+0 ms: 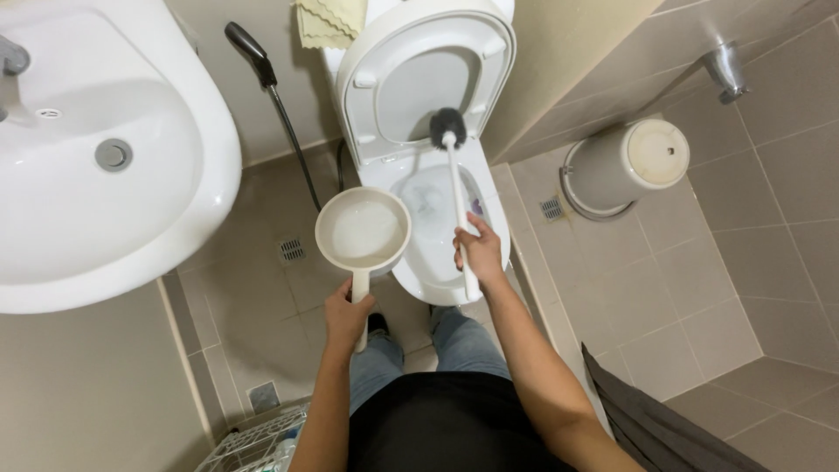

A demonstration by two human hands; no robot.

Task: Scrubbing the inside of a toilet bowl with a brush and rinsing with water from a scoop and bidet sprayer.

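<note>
My left hand [347,316] grips the handle of a beige water dipper [363,234], held level to the left of the toilet bowl, with water in its scoop. My right hand [480,251] holds the white handle of a toilet brush [454,166]. Its dark bristle head is raised above the bowl, in front of the lifted seat. The white toilet [418,179] stands straight ahead with seat and lid [426,74] up and water in the bowl.
A white sink [96,166] juts out at left. A bidet sprayer hose [280,105] hangs on the wall beside the toilet. A beige bucket [625,166] lies tipped on the tiled floor at right. A floor drain [291,250] and a wire rack [258,441] are below left.
</note>
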